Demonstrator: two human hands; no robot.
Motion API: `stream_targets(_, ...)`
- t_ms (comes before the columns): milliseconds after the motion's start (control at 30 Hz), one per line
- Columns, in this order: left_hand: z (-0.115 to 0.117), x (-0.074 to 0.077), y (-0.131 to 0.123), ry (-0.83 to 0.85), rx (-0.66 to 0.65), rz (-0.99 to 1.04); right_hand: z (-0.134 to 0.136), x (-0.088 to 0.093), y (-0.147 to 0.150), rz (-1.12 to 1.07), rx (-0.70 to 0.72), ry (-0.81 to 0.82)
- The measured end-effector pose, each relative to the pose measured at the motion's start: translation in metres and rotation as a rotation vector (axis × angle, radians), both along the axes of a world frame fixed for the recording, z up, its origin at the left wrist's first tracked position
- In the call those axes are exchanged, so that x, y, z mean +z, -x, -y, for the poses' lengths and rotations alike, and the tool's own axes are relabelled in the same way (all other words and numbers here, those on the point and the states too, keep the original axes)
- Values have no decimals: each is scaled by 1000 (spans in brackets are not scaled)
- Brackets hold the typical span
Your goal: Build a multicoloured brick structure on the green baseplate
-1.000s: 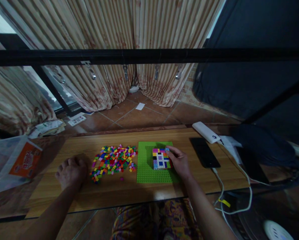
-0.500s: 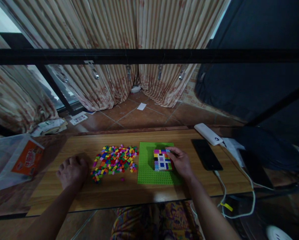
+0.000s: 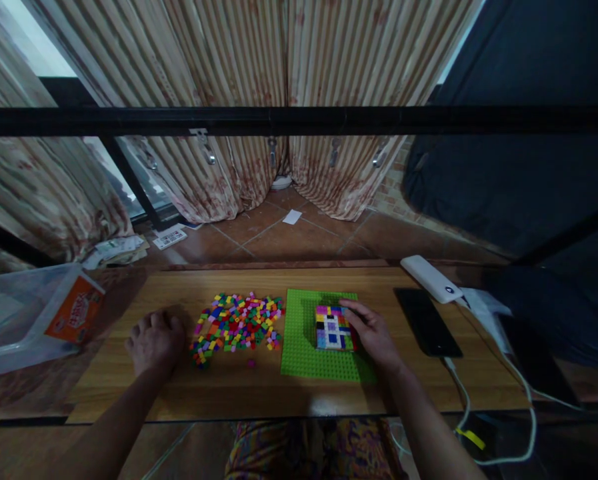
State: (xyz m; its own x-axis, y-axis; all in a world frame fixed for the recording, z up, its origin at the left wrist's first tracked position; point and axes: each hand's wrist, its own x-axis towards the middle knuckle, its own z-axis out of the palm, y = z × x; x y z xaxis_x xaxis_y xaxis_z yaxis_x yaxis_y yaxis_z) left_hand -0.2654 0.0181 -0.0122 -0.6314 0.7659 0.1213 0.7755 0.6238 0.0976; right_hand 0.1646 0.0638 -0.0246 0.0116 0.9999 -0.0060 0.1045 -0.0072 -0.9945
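Observation:
A green studded baseplate (image 3: 299, 357) lies on the wooden table. On it sits a small block of many-coloured toy bricks (image 3: 333, 330), its top a mosaic of white, blue, purple and other colours. My right hand (image 3: 379, 337) is at the block's upper right corner, forefinger stretched along the far edge and thumb lower down; its fingers hide that corner. To the left of a loose heap of small coloured bricks (image 3: 241, 323), my left hand (image 3: 156, 343) rests palm down on the tabletop. Its fingers are loosely bent, the thumb apart, and nothing shows in it.
A lone pink brick (image 3: 251, 363) lies in front of the heap. A black phone (image 3: 429, 323) with a white cable and a white power bank (image 3: 431, 279) lie at the right. The clear plastic box (image 3: 13, 320) stands left of the table (image 3: 219, 400). A dark rail (image 3: 299, 121) crosses beyond.
The whole view has shifted slightly, so things sit a little further right and lower. My right forefinger looks straighter at the block's corner. My left hand stays on the table.

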Motion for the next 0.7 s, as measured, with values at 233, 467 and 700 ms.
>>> stream_targets(233, 0, -1, -1, 23, 11, -31, -5, 4, 2, 8, -80, 80)
stream_targets(467, 0, -3, -2, -8, 16, -22, -1, -4, 15, 17, -157, 104)
stream_targets(700, -1, -4, -3, -13, 33, -13, 2, -3, 17, 156, -170, 24)
